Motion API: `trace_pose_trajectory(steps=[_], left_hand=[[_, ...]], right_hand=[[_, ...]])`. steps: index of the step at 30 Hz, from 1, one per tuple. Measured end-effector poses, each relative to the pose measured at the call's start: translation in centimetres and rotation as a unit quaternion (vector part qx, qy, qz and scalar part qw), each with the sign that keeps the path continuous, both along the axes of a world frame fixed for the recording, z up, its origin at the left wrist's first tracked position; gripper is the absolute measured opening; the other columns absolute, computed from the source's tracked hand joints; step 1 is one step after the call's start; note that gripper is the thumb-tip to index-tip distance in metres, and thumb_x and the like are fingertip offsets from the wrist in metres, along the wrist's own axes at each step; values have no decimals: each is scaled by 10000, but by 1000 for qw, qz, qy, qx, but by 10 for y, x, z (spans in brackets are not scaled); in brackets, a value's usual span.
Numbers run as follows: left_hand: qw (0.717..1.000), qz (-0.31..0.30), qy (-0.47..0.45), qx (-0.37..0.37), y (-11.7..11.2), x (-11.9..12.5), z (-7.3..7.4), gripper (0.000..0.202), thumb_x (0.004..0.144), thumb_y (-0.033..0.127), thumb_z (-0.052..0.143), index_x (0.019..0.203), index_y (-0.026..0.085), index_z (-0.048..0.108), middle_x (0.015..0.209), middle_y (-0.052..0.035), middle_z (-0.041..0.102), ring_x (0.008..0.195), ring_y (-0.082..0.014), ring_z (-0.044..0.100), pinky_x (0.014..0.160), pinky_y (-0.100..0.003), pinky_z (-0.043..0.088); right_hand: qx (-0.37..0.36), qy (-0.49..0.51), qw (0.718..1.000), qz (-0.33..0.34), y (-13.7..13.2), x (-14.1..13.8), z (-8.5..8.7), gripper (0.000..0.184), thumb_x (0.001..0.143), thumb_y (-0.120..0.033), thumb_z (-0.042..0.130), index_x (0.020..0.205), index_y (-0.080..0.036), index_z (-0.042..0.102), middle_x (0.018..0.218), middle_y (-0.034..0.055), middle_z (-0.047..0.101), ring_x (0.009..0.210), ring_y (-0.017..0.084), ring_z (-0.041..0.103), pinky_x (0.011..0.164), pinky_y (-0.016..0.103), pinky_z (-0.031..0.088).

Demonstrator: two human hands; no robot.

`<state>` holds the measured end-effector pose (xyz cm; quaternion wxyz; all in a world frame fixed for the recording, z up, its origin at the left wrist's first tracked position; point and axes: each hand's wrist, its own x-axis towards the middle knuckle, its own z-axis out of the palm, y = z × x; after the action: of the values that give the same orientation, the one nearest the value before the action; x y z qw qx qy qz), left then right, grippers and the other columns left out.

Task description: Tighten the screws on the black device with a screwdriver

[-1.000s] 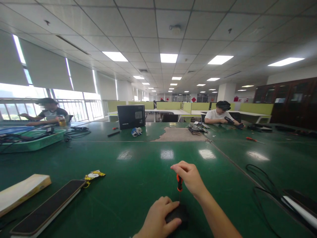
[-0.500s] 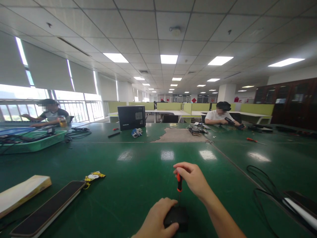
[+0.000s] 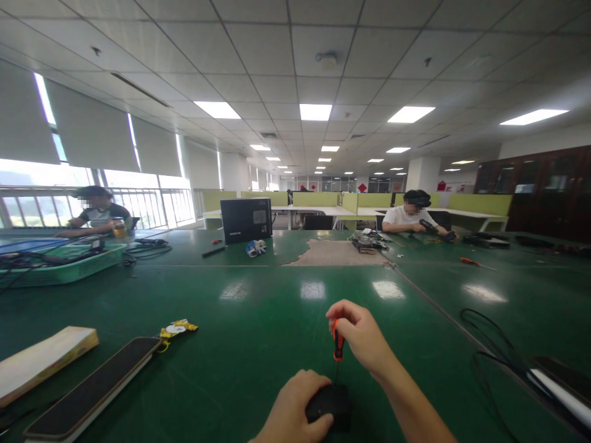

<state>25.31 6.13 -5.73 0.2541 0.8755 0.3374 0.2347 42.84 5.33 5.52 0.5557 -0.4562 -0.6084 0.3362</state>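
Observation:
A small black box-shaped device sits on the green tabletop close to me. My left hand grips it from the left, thumb at the near side and fingers over the far edge. Above it, my right hand has its fingers closed round the top of an orange and black screwdriver. The screwdriver stands nearly upright, its thin shaft reaching down to the far edge of the device. What the tip touches is too dark to make out.
On the left lie a long dark-topped bar, a yellow wrapper, a pale block and a green basket of cables. Black cables lie right. Farther back are a black computer case, gloves and two seated people.
My right hand has shifted slightly and its fingers have turned a little at the screwdriver's handle. The left hand holds the device as before. The person at far left has lowered an arm.

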Motion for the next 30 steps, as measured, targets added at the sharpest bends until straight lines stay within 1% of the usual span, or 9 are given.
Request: trace_pose_trajectory(steps=[4,7,12,14,17,22,24,27,30], left_hand=[[1000,3,-1,0,-1,0,1,447,696,195,673,1136,246,608,1050,-43,623,983,-238,553,904,-342,434],[1000,2,-3,1,-2,1,2,438,703,201,671,1133,253,609,1053,-39,626,988,-237,550,907,-341,433],[1000,8,2,1,-2,0,1,464,682,191,667,1138,252,605,1043,-41,626,978,-239,554,895,-335,441],[1000,11,2,4,-2,0,1,465,681,189,662,1138,253,604,1042,-42,624,979,-240,555,894,-335,442],[1000,12,2,7,-3,0,1,452,682,189,657,1126,261,606,1042,-40,624,974,-241,556,893,-334,444],[1000,10,-5,9,-3,0,2,443,698,196,656,1134,250,602,1038,-45,625,961,-240,560,879,-331,445],[1000,11,-4,7,-2,1,2,447,696,195,662,1136,248,604,1034,-46,627,962,-241,558,880,-333,445],[1000,8,-5,2,-1,2,2,453,690,188,669,1136,241,608,1033,-50,626,973,-245,552,888,-336,444],[1000,0,-22,-2,-3,1,3,455,693,161,669,1137,239,611,1060,-50,605,991,-237,549,907,-323,441]], right_hand=[[-51,37,998,-3,5,-2,-5,79,671,-218,449,701,-189,517,531,-42,533,502,117,499,512,231,376],[-57,41,997,9,10,0,-9,141,728,-258,438,790,-184,541,568,-41,532,540,123,507,541,241,387],[-26,-61,998,-14,8,6,-8,167,812,-244,396,822,-205,558,605,-49,458,592,124,457,562,238,354],[-28,-69,997,13,4,7,-4,168,813,-238,406,826,-206,570,607,-50,452,592,124,452,565,239,355],[-52,-3,996,75,-1,8,2,128,735,-228,502,845,-198,560,642,-48,509,589,119,472,561,235,373],[-90,62,988,113,-2,8,5,92,649,-202,542,733,-169,558,686,13,638,631,144,542,590,258,420],[-90,58,988,106,0,9,4,72,657,-208,534,691,-162,580,655,8,625,608,137,529,585,257,414],[-80,29,995,60,3,9,3,118,689,-247,549,656,-160,622,564,-22,555,559,120,484,562,245,380],[-85,10,995,61,2,11,4,200,728,-305,569,747,-153,698,582,-19,563,583,125,505,571,242,378]])
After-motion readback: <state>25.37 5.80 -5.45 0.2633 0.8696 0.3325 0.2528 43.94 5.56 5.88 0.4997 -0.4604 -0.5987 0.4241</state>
